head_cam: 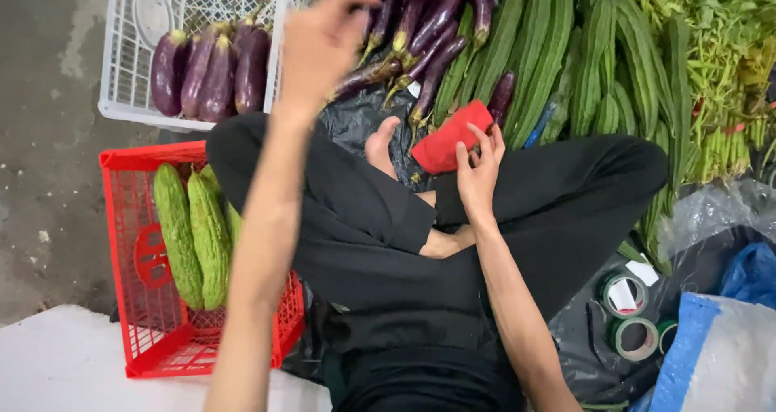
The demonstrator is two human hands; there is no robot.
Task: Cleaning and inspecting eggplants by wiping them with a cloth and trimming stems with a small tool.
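- The person sits cross-legged on the floor, so the produce lies within arm's reach on all sides.
- A bank of long ridged green gourds lies side by side ahead, with leafy greens to the right of them.
- A red crate at the left knee holds bitter gourds laid lengthwise; a white crate beyond it holds a few sorted purple eggplants.
- A loose heap of eggplants rests on black plastic sheet ahead.
- The left hand reaches forward over that heap, fingers loosely curled, holding nothing that I can see.
- The right hand pinches a red folded pouch or cloth just above the lap, near the bare foot.
- Rolls of green tape sit by the right thigh.
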